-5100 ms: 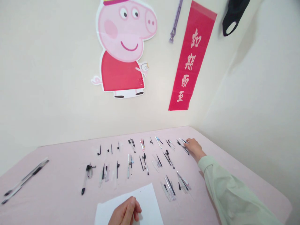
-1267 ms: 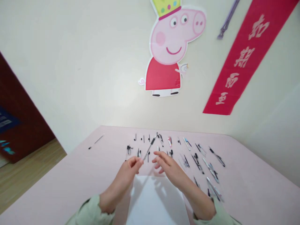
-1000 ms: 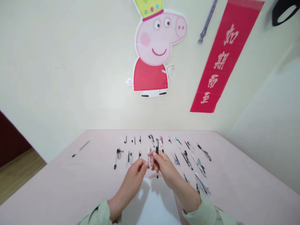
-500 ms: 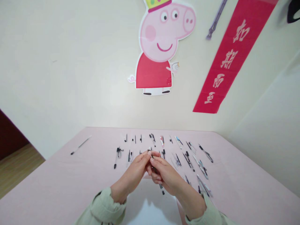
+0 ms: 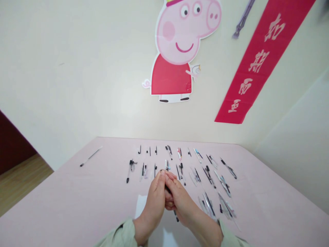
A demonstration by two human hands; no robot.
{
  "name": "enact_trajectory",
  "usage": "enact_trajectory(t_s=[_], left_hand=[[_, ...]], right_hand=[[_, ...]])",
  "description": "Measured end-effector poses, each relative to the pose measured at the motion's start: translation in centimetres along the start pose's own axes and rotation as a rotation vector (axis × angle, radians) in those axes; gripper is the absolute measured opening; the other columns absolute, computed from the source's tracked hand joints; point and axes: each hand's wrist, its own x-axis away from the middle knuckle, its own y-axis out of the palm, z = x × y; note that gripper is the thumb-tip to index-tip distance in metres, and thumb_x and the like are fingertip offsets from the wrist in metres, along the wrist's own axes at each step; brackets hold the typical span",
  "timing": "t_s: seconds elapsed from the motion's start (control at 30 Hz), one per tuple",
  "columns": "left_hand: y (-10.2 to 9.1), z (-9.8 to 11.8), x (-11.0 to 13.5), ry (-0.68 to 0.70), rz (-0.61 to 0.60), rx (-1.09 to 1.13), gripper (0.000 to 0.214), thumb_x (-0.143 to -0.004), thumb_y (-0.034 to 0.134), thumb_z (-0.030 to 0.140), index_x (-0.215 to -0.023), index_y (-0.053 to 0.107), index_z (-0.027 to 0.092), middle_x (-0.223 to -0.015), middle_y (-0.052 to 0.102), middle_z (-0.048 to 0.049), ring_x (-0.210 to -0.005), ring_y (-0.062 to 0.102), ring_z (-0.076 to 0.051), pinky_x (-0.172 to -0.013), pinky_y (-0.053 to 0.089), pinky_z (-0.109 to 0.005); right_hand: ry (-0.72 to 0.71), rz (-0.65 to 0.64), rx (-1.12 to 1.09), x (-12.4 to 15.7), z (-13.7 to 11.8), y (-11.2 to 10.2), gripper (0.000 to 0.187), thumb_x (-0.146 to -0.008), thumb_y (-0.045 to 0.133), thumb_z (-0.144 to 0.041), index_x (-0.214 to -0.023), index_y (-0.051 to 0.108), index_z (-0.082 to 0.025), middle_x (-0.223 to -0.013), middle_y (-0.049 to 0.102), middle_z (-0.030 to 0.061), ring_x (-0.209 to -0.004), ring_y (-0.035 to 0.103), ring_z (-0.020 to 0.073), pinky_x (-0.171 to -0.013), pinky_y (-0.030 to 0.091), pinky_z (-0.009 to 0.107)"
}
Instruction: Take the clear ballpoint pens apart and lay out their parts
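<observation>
My left hand (image 5: 154, 195) and my right hand (image 5: 182, 199) are pressed together above the near middle of the table, fingers closed. Between them runs a dark pen (image 5: 176, 216), mostly covered by my fingers. Its black end sticks out below my right hand, and a bit of its shaft shows between the palms. Both hands grip it, the left near its upper end. A white sheet of paper (image 5: 141, 203) lies beneath my hands. Just beyond the fingertips are a black refill and pen parts (image 5: 167, 164).
Disassembled pens, caps and refills (image 5: 209, 176) lie in rows across the pink-covered table (image 5: 77, 202). One clear pen with a black end (image 5: 91, 156) lies apart at the left. Near my right forearm is a cluster of clear barrels (image 5: 208, 204). A wall (image 5: 115, 113) stands behind.
The left hand has turned more upright and closed further around the pen, drawing nearer to the right hand. Both hands sit slightly lower. The view has shifted a little.
</observation>
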Motion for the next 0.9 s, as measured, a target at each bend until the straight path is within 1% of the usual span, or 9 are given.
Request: enact_trajectory(t_s=[0.13,0.27,0.33,0.43,0.5,0.63,0.73,0.83,0.9], left_hand=[[0.1,0.2,0.1,0.098,0.044,-0.064,0.042,-0.086,0.038,0.055,-0.080,0.061,0.021,-0.073,0.064,-0.0042,-0.066,0.059,-0.019,-0.058,0.048,-0.029],[0.1,-0.1,0.1,0.018,0.031,-0.069,0.046,-0.086,0.034,0.059,-0.084,0.061,0.022,-0.059,0.057,0.0000,-0.048,0.051,-0.016,-0.043,0.042,-0.028],[-0.1,0.0,-0.3,-0.009,0.023,-0.038,0.046,-0.086,0.035,0.061,-0.087,0.060,0.022,-0.054,0.053,0.0021,-0.043,0.048,-0.015,-0.042,0.040,-0.028],[-1.1,0.6,-1.5,0.091,0.086,0.084,0.040,-0.086,0.043,0.055,-0.089,0.061,0.019,-0.072,0.062,-0.0021,-0.068,0.060,-0.015,-0.065,0.050,-0.028],[-2.0,1.2,-2.6,0.158,0.142,0.185,0.037,-0.085,0.047,0.050,-0.096,0.061,0.018,-0.085,0.063,-0.0042,-0.086,0.060,-0.016,-0.079,0.048,-0.029],[-3.3,1.8,-3.6,0.101,0.177,0.218,0.034,-0.079,0.057,0.038,-0.105,0.058,0.017,-0.091,0.059,-0.0039,-0.077,0.057,-0.012,-0.067,0.046,-0.025],[-3.3,2.0,-3.2,-0.012,0.034,0.080,0.028,-0.077,0.060,0.034,-0.098,0.059,0.015,-0.078,0.058,-0.0005,-0.059,0.051,-0.009,-0.057,0.040,-0.023],[-3.1,2.2,-2.5,-0.045,-0.187,-0.060,0.028,-0.080,0.057,0.043,-0.083,0.060,0.015,-0.057,0.051,0.0046,-0.052,0.046,-0.009,-0.057,0.037,-0.023],[-3.2,2.3,-2.4,-0.060,-0.258,-0.102,0.033,-0.081,0.056,0.048,-0.084,0.061,0.016,-0.053,0.052,0.0046,-0.053,0.047,-0.010,-0.058,0.035,-0.022]], right_hand=[[-0.002,0.034,0.025,-0.1,0.4,0.0,0.046,-0.073,0.061,-0.064,-0.081,0.041,-0.024,-0.038,0.022,-0.0160,-0.036,0.010,0.0039,-0.036,0.008,0.017],[-0.010,0.065,0.054,-0.4,0.8,-0.2,0.049,-0.073,0.057,-0.069,-0.070,0.042,-0.022,-0.035,0.023,-0.0148,-0.033,0.011,0.0036,-0.035,0.008,0.018],[-0.006,0.051,0.079,-0.6,0.8,-0.3,0.051,-0.075,0.054,-0.069,-0.062,0.040,-0.021,-0.033,0.023,-0.0132,-0.031,0.013,0.0035,-0.034,0.008,0.020],[-0.010,-0.017,0.091,-0.6,0.5,-0.6,0.051,-0.080,0.049,-0.066,-0.062,0.046,-0.019,-0.035,0.033,-0.0104,-0.031,0.016,0.0037,-0.034,0.010,0.020],[0.001,-0.052,0.069,-0.6,0.3,-0.8,0.046,-0.082,0.050,-0.062,-0.071,0.052,-0.017,-0.042,0.042,-0.0085,-0.033,0.017,0.0034,-0.035,0.011,0.019],[-0.023,-0.034,0.073,-0.7,-0.1,-1.4,0.032,-0.083,0.052,-0.049,-0.079,0.053,-0.017,-0.059,0.052,-0.0049,-0.038,0.020,0.0027,-0.037,0.011,0.018],[-0.056,-0.014,0.097,-0.9,-0.4,-1.7,0.025,-0.082,0.054,-0.041,-0.081,0.054,-0.017,-0.067,0.053,-0.0041,-0.040,0.022,0.0022,-0.038,0.012,0.018],[-0.071,-0.045,0.099,-0.9,-0.8,-1.9,0.024,-0.082,0.055,-0.040,-0.081,0.053,-0.017,-0.066,0.051,-0.0044,-0.040,0.022,0.0022,-0.037,0.012,0.017],[-0.062,-0.078,0.080,-0.8,-1.1,-1.9,0.025,-0.083,0.056,-0.042,-0.081,0.053,-0.017,-0.065,0.051,-0.0045,-0.040,0.022,0.0023,-0.037,0.011,0.017]])
